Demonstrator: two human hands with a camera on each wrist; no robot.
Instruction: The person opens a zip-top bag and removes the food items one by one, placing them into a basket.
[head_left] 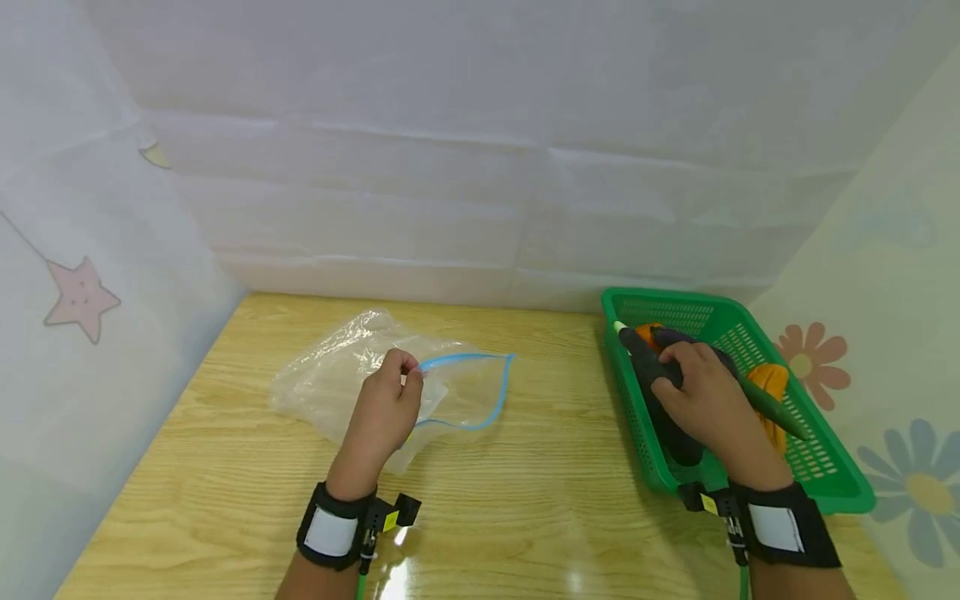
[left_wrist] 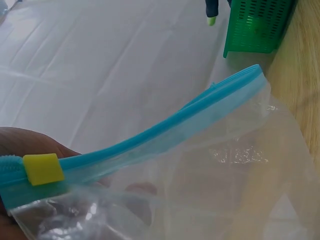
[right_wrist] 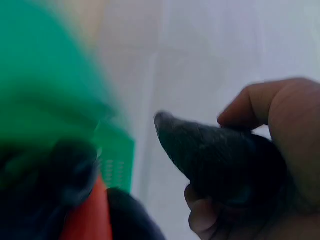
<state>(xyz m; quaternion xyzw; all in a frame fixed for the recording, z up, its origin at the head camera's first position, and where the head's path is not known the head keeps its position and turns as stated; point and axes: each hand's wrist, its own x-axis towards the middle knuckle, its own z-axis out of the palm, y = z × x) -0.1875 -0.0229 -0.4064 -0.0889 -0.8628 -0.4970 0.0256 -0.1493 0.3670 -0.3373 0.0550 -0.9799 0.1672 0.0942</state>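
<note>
My left hand [head_left: 387,404] pinches the blue zipper edge of a clear zip bag [head_left: 465,390], which lies spread on the table with its mouth parted. In the left wrist view a yellow slider [left_wrist: 43,169] sits on the blue zipper [left_wrist: 165,129] beside my fingers. Over the green basket, my right hand [head_left: 705,396] grips a long dark vegetable [right_wrist: 220,157] between thumb and fingers; its tapered end points away from the palm. A pale tip shows on a dark vegetable [head_left: 639,350] near the basket's left rim. The hand hides part of the pile.
The green plastic basket [head_left: 840,498] stands at the table's right side. In it lie a green cucumber [head_left: 776,410], a dark eggplant-like vegetable [head_left: 678,442] and an orange item [head_left: 771,382]. White sheeting [head_left: 450,208] rises behind the wooden table [head_left: 540,500].
</note>
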